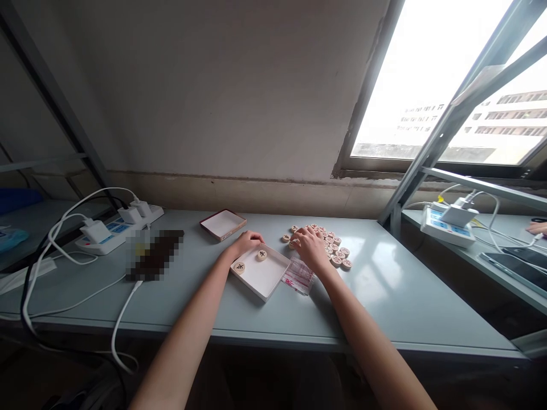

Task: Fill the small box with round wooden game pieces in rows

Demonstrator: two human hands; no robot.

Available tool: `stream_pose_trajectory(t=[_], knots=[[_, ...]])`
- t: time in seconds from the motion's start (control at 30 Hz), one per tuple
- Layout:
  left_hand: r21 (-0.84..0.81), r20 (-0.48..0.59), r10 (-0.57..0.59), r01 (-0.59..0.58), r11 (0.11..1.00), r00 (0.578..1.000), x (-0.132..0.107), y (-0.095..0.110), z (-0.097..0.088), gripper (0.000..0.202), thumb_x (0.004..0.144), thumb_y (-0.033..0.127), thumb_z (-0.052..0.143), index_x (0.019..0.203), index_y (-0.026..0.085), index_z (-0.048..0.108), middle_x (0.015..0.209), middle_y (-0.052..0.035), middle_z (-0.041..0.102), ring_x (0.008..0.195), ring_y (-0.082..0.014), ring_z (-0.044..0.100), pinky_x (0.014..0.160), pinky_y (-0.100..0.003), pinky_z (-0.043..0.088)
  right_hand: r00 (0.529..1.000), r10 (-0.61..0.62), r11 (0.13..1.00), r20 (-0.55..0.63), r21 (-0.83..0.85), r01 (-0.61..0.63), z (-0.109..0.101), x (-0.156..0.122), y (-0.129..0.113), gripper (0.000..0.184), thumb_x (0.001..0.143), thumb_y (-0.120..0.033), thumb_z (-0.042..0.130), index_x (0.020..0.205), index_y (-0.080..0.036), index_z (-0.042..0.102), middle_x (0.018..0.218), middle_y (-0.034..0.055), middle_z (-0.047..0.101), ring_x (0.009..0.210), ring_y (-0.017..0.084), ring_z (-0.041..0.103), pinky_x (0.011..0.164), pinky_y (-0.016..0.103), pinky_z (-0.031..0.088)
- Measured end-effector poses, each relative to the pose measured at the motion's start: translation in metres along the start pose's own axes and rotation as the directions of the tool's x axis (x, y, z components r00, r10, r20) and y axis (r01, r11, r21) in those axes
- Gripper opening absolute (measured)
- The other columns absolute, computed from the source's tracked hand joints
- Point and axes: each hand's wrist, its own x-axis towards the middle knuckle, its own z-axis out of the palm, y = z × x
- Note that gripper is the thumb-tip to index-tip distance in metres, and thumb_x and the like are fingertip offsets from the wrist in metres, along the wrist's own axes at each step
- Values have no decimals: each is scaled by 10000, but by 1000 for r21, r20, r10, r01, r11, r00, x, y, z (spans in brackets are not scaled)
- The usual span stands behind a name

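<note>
A shallow white box (267,280) lies on the desk in front of me, with two round wooden xiangqi pieces (262,255) inside, marked in black. My left hand (248,244) is at its far left side, fingers curled against the rim. To the right, my right hand (310,247) reaches over a cluster of xiangqi pieces (337,261), many with red characters. Its fingers are bent down around a piece (292,245) at the cluster's left side, partly hidden by the hand. Between box and right forearm lies a crumpled clear plastic bag (298,277) with red print.
A box lid (223,224) with dark red edges lies behind the box. On the left are a power strip (123,228), white cables and a blurred dark object (156,255). Another power strip (448,225), a tablet-like device (517,267) and another person's hand (536,228) are at the right.
</note>
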Motion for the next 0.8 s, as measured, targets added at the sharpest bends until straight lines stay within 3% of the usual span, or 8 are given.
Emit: stream_pose_trajectory(t=[0.1, 0.2, 0.27, 0.43, 0.5, 0.67, 0.8], knots=[[-66, 61, 22, -18, 998, 998, 2, -2, 0, 235, 639, 250, 439, 711, 150, 640, 767, -46, 638, 726, -175, 562, 599, -239, 428, 989, -150, 977, -4, 153, 149, -5, -1, -22, 195, 856, -214, 477, 982, -227, 626, 1034, 72, 580, 963, 208, 496, 835, 358, 365], [-101, 85, 58, -49, 994, 995, 3, -3, -1, 219, 629, 236, 450, 705, 150, 636, 738, -37, 633, 717, -168, 555, 618, -239, 427, 910, -401, 881, 108, 318, 350, -5, -5, -47, 261, 838, -224, 514, 1086, -244, 592, 1082, 65, 570, 967, 190, 505, 821, 328, 399], [-118, 96, 69, -58, 991, 993, 2, -3, -1, 213, 629, 231, 453, 706, 151, 634, 730, -35, 630, 709, -163, 549, 611, -236, 421, 871, -463, 855, 165, 341, 390, -2, -8, -56, 284, 819, -205, 533, 1095, -231, 595, 1110, 72, 571, 987, 204, 499, 829, 338, 403], [-109, 105, 52, -41, 993, 993, 4, -4, -1, 196, 626, 227, 463, 690, 148, 631, 718, -29, 618, 692, -157, 536, 590, -232, 409, 853, -488, 834, 184, 387, 394, -4, -10, -59, 241, 835, -133, 478, 1022, -196, 617, 1008, 70, 622, 926, 182, 528, 798, 308, 411], [-119, 108, 66, -53, 991, 992, 5, -5, -1, 188, 626, 229, 464, 682, 146, 623, 700, -22, 606, 679, -152, 529, 586, -230, 404, 871, -465, 841, 161, 388, 378, -9, -9, -58, 208, 842, -162, 490, 1003, -199, 615, 988, 71, 623, 906, 180, 536, 787, 307, 409], [-81, 98, 63, -55, 995, 993, 6, -6, -1, 206, 628, 235, 452, 688, 148, 630, 705, -23, 603, 689, -157, 529, 597, -230, 406, 965, -250, 906, 73, 370, 207, -18, -2, -42, 183, 860, -249, 482, 990, -203, 602, 972, 71, 612, 923, 185, 540, 811, 326, 399], [-91, 131, 19, -7, 996, 991, 5, -5, -2, 220, 630, 239, 466, 713, 150, 649, 744, -40, 620, 686, -160, 540, 563, -227, 402, 974, -143, 918, 175, 392, 64, -9, 0, -14, 177, 842, -230, 490, 957, -192, 619, 923, 65, 615, 818, 163, 561, 731, 288, 428]])
